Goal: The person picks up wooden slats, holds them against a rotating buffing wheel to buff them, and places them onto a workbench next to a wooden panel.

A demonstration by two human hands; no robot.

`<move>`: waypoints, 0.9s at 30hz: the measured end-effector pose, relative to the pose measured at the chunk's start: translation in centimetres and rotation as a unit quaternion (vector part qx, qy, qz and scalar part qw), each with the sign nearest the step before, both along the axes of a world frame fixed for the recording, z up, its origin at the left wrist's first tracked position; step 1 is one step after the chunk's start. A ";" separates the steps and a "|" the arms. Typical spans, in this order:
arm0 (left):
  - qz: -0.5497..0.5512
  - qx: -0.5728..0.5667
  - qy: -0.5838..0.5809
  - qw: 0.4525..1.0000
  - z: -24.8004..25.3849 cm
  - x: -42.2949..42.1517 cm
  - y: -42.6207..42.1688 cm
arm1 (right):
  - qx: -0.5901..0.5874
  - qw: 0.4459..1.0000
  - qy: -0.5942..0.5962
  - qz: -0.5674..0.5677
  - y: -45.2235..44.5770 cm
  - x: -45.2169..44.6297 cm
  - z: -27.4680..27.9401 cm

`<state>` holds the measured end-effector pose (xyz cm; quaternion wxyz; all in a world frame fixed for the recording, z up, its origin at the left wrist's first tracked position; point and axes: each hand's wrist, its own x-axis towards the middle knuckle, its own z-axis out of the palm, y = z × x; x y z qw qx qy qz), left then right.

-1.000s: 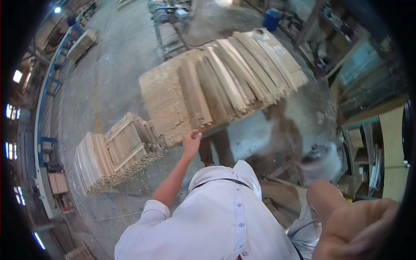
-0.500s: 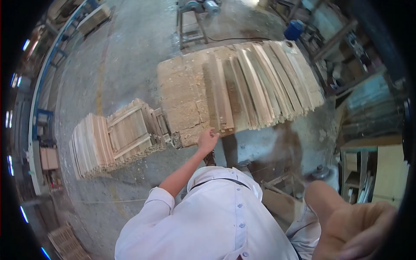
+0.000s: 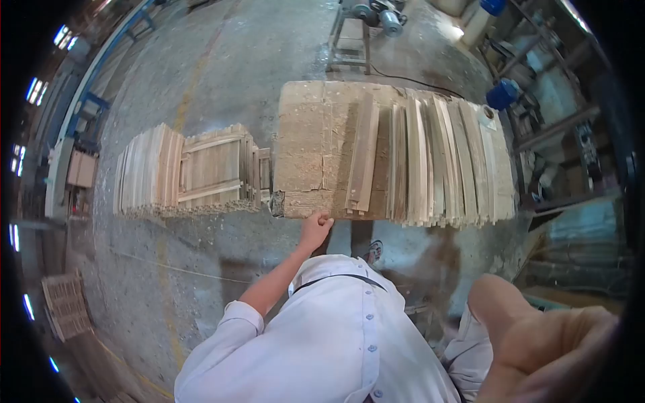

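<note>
My left hand (image 3: 315,230) is at the near edge of a worn, wood-topped table (image 3: 299,144), its fingers curled in and no object visible in them. I cannot tell whether it touches the edge. To the right of it, a pair of narrow wooden strips (image 3: 363,154) lies on the tabletop, with a row of more wooden strips (image 3: 447,161) beyond. Close to the camera at the lower right is my right hand (image 3: 554,349), large in view with its palm and wrist showing. Its fingers run out of the picture, so their grip is hidden.
Left of the table, stacked wooden strips (image 3: 148,171) and slatted wooden frames (image 3: 211,168) stand on the concrete floor. A metal stand with a motor (image 3: 386,20) is behind the table. Shelving with a blue container (image 3: 502,94) lines the right. A slatted wooden piece (image 3: 66,305) lies at lower left.
The view has turned, so the table appears squarer and further right. My left hand has gone from the tabletop's corner to its near edge, its fingers curled more. The right hand stays put.
</note>
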<state>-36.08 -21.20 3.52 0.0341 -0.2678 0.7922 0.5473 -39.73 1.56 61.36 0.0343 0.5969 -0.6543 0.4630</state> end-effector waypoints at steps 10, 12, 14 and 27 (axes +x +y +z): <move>0.040 0.000 -0.006 0.999 2.5 1.8 4.5 | 0.050 0.998 -0.024 -0.001 3.7 -2.1 0.7; 0.034 -0.015 -0.004 0.999 2.6 1.6 4.5 | 0.076 0.996 -0.028 -0.024 4.0 -1.5 1.5; 0.026 -0.026 0.011 0.999 1.8 1.9 4.2 | 0.154 0.981 -0.056 -0.103 4.0 0.1 2.8; -0.003 -0.009 -0.010 1.000 2.5 1.8 -1.7 | 0.039 0.999 -0.015 0.013 0.1 -2.0 -1.0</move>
